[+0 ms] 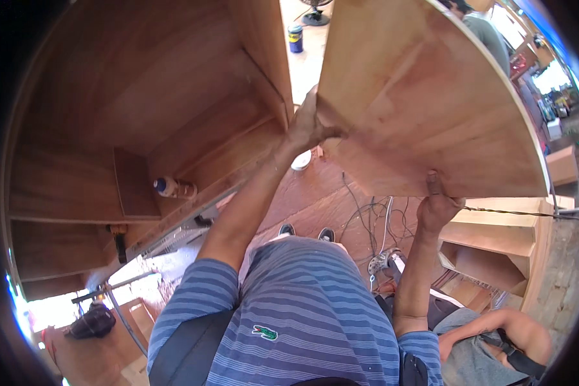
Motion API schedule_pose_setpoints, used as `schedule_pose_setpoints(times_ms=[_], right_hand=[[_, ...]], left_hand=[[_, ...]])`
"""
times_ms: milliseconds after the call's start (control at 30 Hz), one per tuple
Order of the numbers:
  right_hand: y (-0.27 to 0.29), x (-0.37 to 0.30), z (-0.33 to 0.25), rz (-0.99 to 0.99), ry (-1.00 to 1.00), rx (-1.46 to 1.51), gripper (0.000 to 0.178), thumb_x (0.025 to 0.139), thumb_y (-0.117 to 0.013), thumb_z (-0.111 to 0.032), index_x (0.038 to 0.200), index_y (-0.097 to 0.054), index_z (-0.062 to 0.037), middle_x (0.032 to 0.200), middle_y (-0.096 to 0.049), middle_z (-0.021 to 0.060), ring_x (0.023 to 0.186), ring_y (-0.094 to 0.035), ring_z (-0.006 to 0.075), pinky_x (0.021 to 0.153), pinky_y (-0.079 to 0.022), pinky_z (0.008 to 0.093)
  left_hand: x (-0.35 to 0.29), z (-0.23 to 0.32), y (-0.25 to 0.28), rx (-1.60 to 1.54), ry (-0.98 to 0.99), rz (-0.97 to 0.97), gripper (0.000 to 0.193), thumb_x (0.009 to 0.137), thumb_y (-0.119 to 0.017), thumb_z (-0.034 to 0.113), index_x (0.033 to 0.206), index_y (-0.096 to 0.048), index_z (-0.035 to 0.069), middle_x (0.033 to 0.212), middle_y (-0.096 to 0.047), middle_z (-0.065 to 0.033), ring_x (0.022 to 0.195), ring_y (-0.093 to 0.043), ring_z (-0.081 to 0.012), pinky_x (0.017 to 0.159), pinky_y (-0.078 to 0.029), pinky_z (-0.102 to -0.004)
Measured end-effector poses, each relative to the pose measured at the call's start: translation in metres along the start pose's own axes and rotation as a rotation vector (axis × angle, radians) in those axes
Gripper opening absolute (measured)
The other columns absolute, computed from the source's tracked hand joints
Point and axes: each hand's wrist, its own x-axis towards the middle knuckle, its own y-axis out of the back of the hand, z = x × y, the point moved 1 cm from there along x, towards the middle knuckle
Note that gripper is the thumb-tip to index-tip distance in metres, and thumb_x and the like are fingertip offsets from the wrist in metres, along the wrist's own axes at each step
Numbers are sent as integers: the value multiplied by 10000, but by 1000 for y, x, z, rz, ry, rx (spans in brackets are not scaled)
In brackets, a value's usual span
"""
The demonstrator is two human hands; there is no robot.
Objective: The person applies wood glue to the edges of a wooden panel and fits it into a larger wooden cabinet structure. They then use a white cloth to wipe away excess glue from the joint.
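I hold a large reddish-brown plywood panel (418, 96) up in front of me with both hands. My left hand (309, 128) grips the panel's lower left corner, close to the side wall of an open wooden cabinet (141, 96). My right hand (441, 206) clamps the panel's lower edge further right, thumb on its face. The panel tilts and hides most of the floor behind it. My feet in dark shoes (305, 231) stand on the floor below.
A small glue bottle (167, 186) lies on a cabinet shelf. Tangled cables (367, 219) lie on the floor. A light wooden box unit (502, 238) stands right. A blue-and-yellow can (295, 38) stands farther off. One person stands at top right (489, 35); another's arm (502, 328) shows lower right.
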Motion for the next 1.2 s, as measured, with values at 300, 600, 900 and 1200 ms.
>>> schedule_pose_setpoints(times_ms=[300,600,900,1200], right_hand=[[-19,7,-33,-194,-210,121,173,792,-772,-73,935,-702,-4,833,-692,16,784,-588,60,688,-497,259],[-2,4,-80,-128,-144,218,241,721,-813,-87,902,-678,-2,822,-680,9,766,-581,50,678,-480,248],[4,7,-96,-232,146,-463,197,739,-772,-94,929,-742,-51,937,-717,100,864,-681,257,772,-535,333],[-23,-15,-86,70,-175,135,467,753,-708,94,1197,-562,78,1256,-553,196,1096,-560,284,982,-476,419]], left_hand=[[-13,-28,-5,24,207,151,746,583,-900,29,1201,-484,22,1098,-538,-81,998,-535,-212,864,-504,-372],[-21,-45,7,-256,78,43,517,788,-739,-3,1232,-478,34,1100,-563,-61,1011,-546,-184,819,-472,-330],[-87,41,29,-123,329,165,435,843,-710,113,1221,-544,-23,1062,-596,-78,928,-587,-154,816,-495,-296],[-268,12,154,-701,955,860,385,904,-646,353,1054,-604,0,795,-631,-49,668,-615,-164,633,-566,-350]])
